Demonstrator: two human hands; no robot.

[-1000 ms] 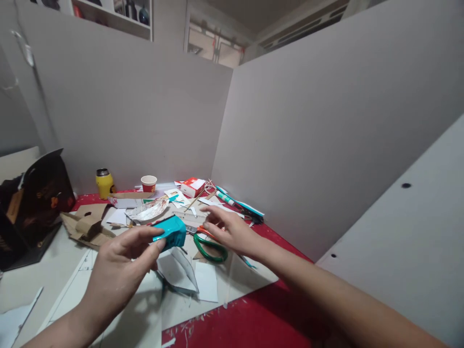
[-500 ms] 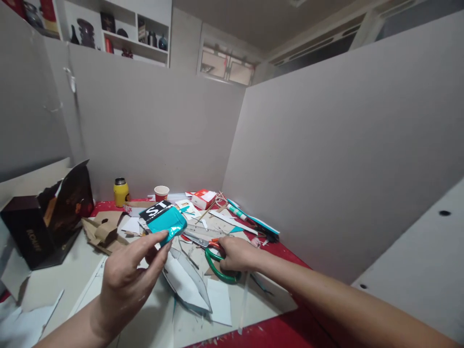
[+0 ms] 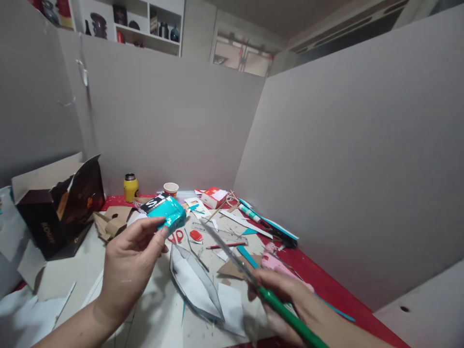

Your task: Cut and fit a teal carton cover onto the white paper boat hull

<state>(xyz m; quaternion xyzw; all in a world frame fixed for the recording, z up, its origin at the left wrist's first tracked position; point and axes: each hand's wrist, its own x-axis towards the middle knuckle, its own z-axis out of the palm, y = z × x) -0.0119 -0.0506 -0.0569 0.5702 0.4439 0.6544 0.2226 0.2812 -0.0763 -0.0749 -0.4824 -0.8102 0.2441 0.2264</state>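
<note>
Shiny blue wrapper (image 3: 165, 210) is up in the air, over the left half of the table (image 3: 328, 285). Far left, a big dark box (image 3: 81, 205) stands near the back left corner. Then comes a yellow bottle (image 3: 131, 190) by the back edge, and a paper cup (image 3: 170, 189) further along that edge. In front of them is the left hand (image 3: 130, 258). Its thumb and pointing finger pinch the near end of the wrapper, just like a moment ago. Next, a white paper boat (image 3: 195, 285) lies with one tip toward the front edge. Past it is the right hand (image 3: 295, 292), and here is the big change. Half a second ago, the green-handled scissors (image 3: 270, 298) were down on the table under this hand. Now they are up, with the fingers wrapped on the green handle, though some fingers are hidden. The blades point to the back and left; I cannot tell if they are apart. So both hands are full now: one has the wrapper, one has the cutter, and those two things do not touch. A pink thing (image 3: 277, 265) lies near the right edge.
</note>
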